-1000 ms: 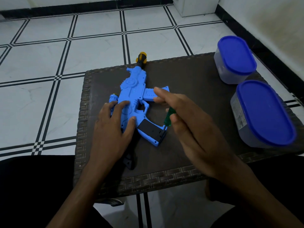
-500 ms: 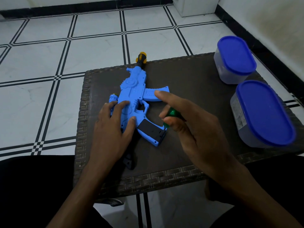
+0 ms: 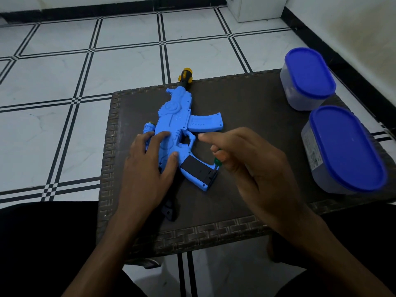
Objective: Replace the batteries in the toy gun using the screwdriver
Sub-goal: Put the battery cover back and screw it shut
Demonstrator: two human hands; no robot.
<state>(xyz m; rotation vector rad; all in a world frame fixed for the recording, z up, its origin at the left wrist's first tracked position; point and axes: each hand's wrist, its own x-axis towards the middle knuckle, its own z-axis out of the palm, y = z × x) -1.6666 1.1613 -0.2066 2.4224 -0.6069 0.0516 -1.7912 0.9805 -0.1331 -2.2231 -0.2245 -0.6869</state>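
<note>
A blue toy gun point(image 3: 175, 123) lies flat on a dark woven table point(image 3: 246, 103), its yellow and black muzzle pointing away from me. My left hand point(image 3: 150, 163) presses flat on the gun's body, fingers spread. My right hand point(image 3: 250, 166) pinches a small screwdriver point(image 3: 217, 162) with a green handle, mostly hidden by the fingers. Its tip stands on the lower end of the black battery cover point(image 3: 197, 169) in the gun's grip.
Two clear tubs with blue lids stand at the table's right, one far point(image 3: 308, 76) and one near point(image 3: 347, 146). The gun's black stock point(image 3: 169, 209) reaches toward the table's front edge. White tiled floor surrounds the table; my dark-clothed legs are below.
My right hand has curled closer over the screwdriver and turned it, hiding most of the green handle. The tip stays at the battery cover. My left hand holds still.
</note>
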